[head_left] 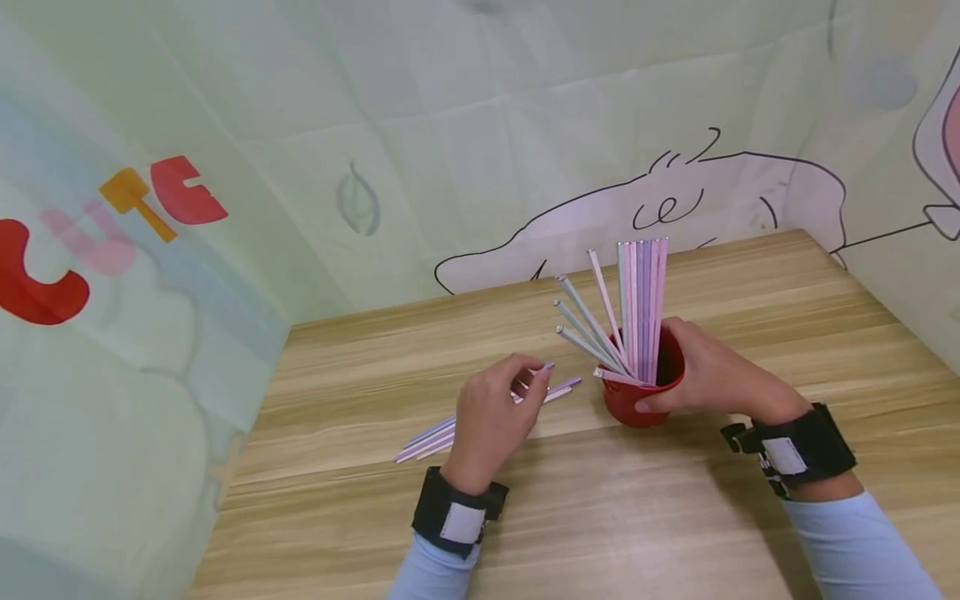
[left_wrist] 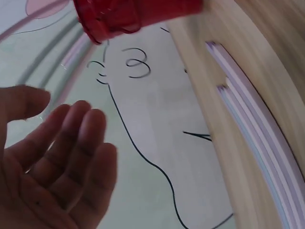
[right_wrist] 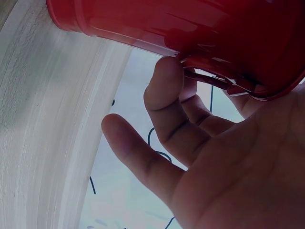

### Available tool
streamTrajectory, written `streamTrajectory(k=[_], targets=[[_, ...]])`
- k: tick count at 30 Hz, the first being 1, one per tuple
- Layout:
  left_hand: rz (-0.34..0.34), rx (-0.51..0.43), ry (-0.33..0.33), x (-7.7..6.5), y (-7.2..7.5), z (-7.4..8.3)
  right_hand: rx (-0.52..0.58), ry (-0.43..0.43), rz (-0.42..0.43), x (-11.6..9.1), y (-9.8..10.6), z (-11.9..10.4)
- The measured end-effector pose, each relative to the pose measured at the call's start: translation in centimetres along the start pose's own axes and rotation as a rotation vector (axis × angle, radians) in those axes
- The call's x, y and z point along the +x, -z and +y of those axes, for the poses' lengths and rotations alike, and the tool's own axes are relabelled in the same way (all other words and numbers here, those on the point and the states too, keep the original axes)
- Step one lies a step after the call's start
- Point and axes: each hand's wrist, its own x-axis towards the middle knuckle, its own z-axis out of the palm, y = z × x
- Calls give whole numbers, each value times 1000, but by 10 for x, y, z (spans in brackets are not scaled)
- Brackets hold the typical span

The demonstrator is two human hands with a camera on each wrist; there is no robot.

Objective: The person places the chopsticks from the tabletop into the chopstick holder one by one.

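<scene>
My right hand (head_left: 708, 371) grips a small red bucket (head_left: 633, 410) from its right side, thumb across the front. In the right wrist view, fingers touch the bucket near its handle (right_wrist: 209, 78). Pastel pencils (head_left: 642, 308) stand in it, several upright together and others leaning left over the rim. Left of the bucket, my left hand (head_left: 491, 417) hovers over a few pencils (head_left: 435, 437) lying side by side on the table. Its fingers are loosely bent, and the left wrist view shows nothing between thumb and fingertips (left_wrist: 93, 126).
The wood-grain table (head_left: 337, 400) meets a printed cloth (head_left: 405, 167) at its back edge. More printed cloth with coloured letters (head_left: 187, 190) hangs on the left. Black straps (head_left: 802, 446) circle both wrists.
</scene>
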Motion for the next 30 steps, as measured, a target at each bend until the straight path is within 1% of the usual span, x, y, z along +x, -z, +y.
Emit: streamTrajectory(k=[5, 8, 10, 16, 19, 26, 30], targets=[[-147, 158, 60, -6, 1, -16, 5, 0, -2, -1, 1, -1], [-236, 223, 96, -10, 2, -24, 18, 4, -6, -1, 1, -1], [-284, 253, 118, -12, 2, -30, 25, 4, -7, -1, 1, -1], [-392, 298, 168, -15, 0, -42, 25, 2, -10, -1, 0, 0], [-422, 315, 178, -17, -1, -46, 30, 0, -10, -1, 0, -1], [-431, 331, 164, -19, -4, -52, 9, -12, -3, -1, 1, -3], [-478, 339, 161, -21, -5, -52, -9, -34, 4, 0, 0, -2]])
